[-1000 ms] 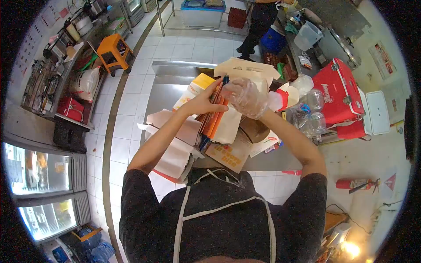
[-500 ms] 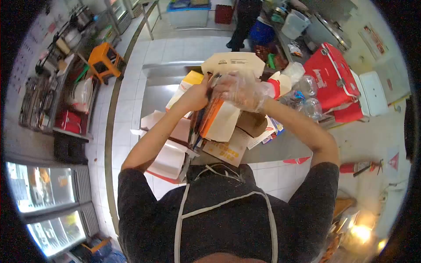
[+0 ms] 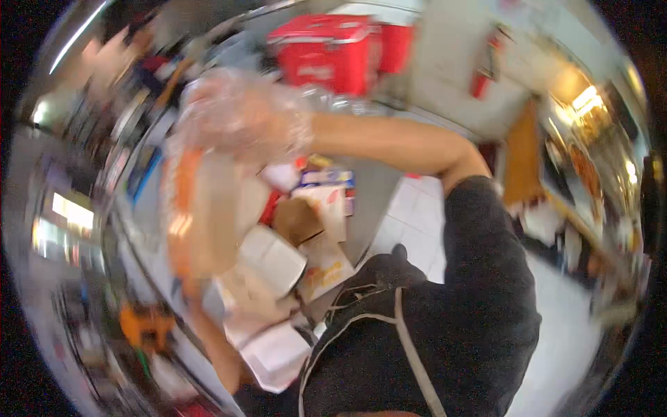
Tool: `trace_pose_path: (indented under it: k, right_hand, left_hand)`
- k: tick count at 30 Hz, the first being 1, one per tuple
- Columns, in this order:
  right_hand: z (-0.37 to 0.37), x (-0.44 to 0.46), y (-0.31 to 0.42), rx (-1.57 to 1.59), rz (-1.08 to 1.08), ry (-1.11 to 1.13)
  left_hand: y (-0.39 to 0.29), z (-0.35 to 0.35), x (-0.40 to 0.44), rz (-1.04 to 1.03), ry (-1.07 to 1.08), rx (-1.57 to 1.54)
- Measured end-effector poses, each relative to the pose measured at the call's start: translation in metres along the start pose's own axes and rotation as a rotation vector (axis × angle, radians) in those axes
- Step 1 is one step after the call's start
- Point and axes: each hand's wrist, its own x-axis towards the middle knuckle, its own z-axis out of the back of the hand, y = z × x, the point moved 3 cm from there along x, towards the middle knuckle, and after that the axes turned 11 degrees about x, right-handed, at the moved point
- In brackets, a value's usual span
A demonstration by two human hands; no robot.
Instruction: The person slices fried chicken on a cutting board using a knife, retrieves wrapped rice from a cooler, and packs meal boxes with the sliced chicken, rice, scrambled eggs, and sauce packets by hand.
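Note:
My right hand (image 3: pixel 243 115), in a clear plastic glove, is closed at the top of an orange and off-white cardboard box (image 3: pixel 208 215). Motion blurs both the fingers and the box, which looks large and close to the camera. From the lower left my left forearm (image 3: pixel 214 347) runs up to the box's lower end; the left hand is smeared and mostly hidden there. Below and right of the box lie an open white carton (image 3: pixel 272 260), another open white carton (image 3: pixel 278 353), a brown open box (image 3: pixel 297 221) and a printed cardboard piece (image 3: pixel 325 270).
A red cooler box (image 3: pixel 323 52) stands beyond the metal table (image 3: pixel 372 198), with clear plastic containers (image 3: pixel 340 101) before it. A fire extinguisher (image 3: pixel 488 62) hangs on the wall. An orange stool (image 3: pixel 144 325) is at the lower left.
My view has swung to the right. The orange and white box now appears larger and farther left, with my gloved right hand still at its top. My left hand has dropped toward its lower end.

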Motion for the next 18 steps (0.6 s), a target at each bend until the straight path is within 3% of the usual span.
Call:
trace_pose_path:
  k: [1,4,6,7,10,14,16,18]
  right_hand:
    - [0.027,-0.007,0.015,0.000,-0.099,-0.080]
    - [0.093,-0.031,0.063,-0.238,-0.105,-0.120]
    - [0.131,-0.055,0.090,-0.224,-0.184,-0.276]
    - [0.148,-0.065,0.093,-0.178,-0.117,-0.307]
    - [0.226,-0.117,0.162,-0.425,-0.232,-0.327]
    - [0.336,-0.190,0.276,-0.391,-0.495,-0.309]
    - [0.395,-0.209,0.354,-0.547,-0.548,-0.216]
    - [0.446,-0.234,0.428,-0.639,-0.733,-0.114]
  left_hand:
    - [-0.025,0.002,0.007,-0.053,0.000,-0.013]
    - [-0.113,0.006,0.013,-0.226,0.022,-0.065]
    - [-0.176,0.007,0.000,-0.338,0.055,-0.105]
    - [-0.208,0.005,-0.010,-0.393,0.074,-0.123]
    - [-0.313,-0.012,-0.043,-0.577,0.175,-0.203]
    - [-0.459,-0.067,-0.098,-0.832,0.430,-0.299]
    - [-0.531,-0.100,-0.133,-0.951,0.599,-0.338]
    - [-0.602,-0.138,-0.171,-1.055,0.803,-0.362]
